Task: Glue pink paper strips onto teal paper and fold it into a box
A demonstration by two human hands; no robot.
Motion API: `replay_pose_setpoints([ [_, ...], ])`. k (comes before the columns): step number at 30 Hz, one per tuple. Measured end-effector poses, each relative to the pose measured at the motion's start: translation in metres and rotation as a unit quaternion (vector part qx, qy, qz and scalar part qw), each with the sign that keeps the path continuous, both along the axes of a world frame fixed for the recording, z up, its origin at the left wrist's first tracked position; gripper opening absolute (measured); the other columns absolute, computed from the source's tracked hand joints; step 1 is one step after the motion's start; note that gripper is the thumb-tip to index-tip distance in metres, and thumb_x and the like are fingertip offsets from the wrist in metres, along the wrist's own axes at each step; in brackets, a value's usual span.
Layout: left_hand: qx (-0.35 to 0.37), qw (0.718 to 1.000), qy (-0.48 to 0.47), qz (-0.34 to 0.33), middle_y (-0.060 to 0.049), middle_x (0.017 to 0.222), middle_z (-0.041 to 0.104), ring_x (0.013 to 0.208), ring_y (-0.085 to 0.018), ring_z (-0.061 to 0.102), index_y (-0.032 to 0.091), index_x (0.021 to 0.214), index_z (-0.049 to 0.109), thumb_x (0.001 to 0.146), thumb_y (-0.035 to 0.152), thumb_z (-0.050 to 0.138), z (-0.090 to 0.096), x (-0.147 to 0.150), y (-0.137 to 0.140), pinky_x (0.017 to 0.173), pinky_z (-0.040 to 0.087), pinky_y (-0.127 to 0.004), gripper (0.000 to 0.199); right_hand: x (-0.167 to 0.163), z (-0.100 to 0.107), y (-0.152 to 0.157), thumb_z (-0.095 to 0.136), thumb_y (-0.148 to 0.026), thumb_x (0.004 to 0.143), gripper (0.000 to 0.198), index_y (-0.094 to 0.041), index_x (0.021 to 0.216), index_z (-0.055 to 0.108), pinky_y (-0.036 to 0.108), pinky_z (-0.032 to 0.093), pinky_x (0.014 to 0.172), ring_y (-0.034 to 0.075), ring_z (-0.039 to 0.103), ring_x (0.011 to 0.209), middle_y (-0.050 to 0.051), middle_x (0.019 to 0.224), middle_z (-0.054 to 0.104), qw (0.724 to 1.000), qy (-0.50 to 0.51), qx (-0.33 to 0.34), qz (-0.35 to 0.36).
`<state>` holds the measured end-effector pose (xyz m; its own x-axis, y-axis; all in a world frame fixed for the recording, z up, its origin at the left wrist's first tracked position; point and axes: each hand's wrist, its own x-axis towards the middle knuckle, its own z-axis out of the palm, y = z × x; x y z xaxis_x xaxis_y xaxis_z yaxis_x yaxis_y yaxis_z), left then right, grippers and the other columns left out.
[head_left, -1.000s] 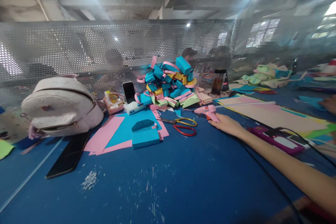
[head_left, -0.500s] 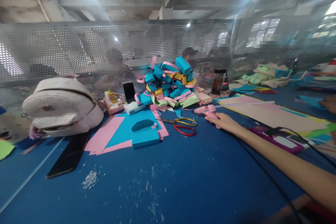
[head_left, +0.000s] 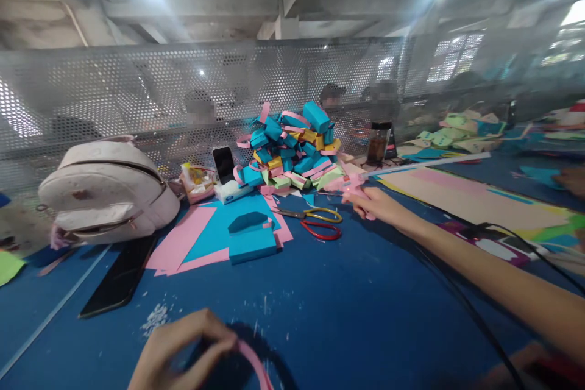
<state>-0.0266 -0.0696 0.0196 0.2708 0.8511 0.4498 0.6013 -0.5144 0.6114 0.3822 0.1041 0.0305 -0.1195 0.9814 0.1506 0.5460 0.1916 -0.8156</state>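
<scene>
My right hand (head_left: 375, 204) is wrapped round the handle of a pink hot glue gun (head_left: 350, 183), a long clear glue stick (head_left: 429, 164) poking out of its back. Close to the bottom edge, my left hand (head_left: 185, 347) pinches the end of a curved pink paper strip (head_left: 256, 362); the strip's other end runs out of view. Between the hands stands a blue paper box (head_left: 253, 247) with a raised flap and a small pink piece on it. Scissors (head_left: 315, 219) with one yellow and one red handle lie left of the glue gun.
A heap of blue, yellow and pink paper pieces (head_left: 292, 146) stands against the perforated screen (head_left: 159, 73). At left are a white backpack (head_left: 109, 189) and a black phone (head_left: 119, 277). Paper sheets (head_left: 470, 195) and a purple phone case (head_left: 484, 244) lie right. A black cable (head_left: 461, 298) crosses near my right arm.
My left hand has come into view at the bottom with the pink paper strip. My right hand has lifted the glue gun slightly and shifted it a little left.
</scene>
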Motion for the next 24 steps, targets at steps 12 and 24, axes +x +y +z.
replay_pose_setpoints([
  [12,-0.343,0.892,-0.292,0.032,-0.018,0.093,0.074,0.057,-0.020,0.071,0.015,0.079,0.052,0.077,0.052,0.071,-0.018,0.015,0.063,0.035,0.042,-0.017,0.041,-0.123,0.006,-0.074,0.049,-0.054,0.090,0.044,-0.016,0.069,0.058,0.022,0.040,0.047,0.010,0.050,0.045,-0.001,0.052,0.051,0.980,0.065,0.007,0.190],
  [24,-0.375,0.873,-0.312,-0.002,-0.009,0.071,0.073,0.044,-0.017,0.067,0.016,0.078,0.049,0.082,0.053,0.066,-0.026,0.016,0.059,0.030,0.041,-0.014,0.040,-0.139,-0.040,-0.087,0.055,-0.054,0.086,0.039,-0.015,0.085,0.059,0.018,0.036,0.044,0.008,0.044,0.051,-0.002,0.061,0.047,0.935,0.179,-0.133,0.275],
])
